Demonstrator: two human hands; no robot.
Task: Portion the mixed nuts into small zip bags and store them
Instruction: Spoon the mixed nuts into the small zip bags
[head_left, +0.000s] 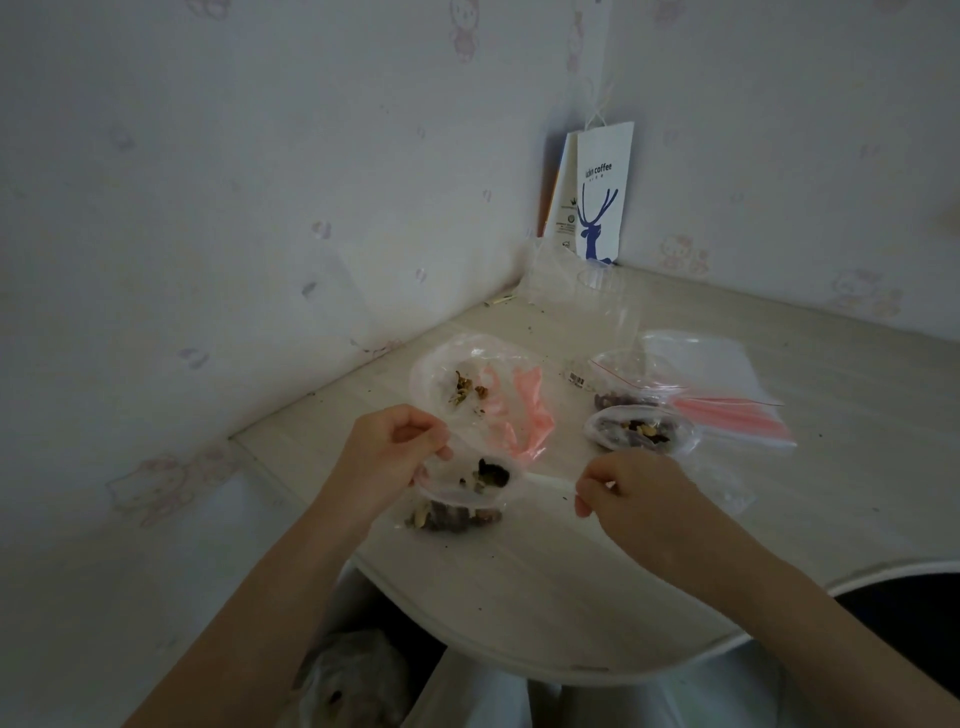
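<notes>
I see the zip bag (462, 486) over the near part of the desk (519, 597), mouth gaping up toward the camera, long axis running left to right, nuts pooled at its bottom. The left hand (384, 457) pinches the mouth's left end, fingers (415, 431) curled. The right hand (639, 493) pinches what looks like the right end, though the clear film is hard to trace. A filled bag (639, 431) lies just beyond the right hand.
</notes>
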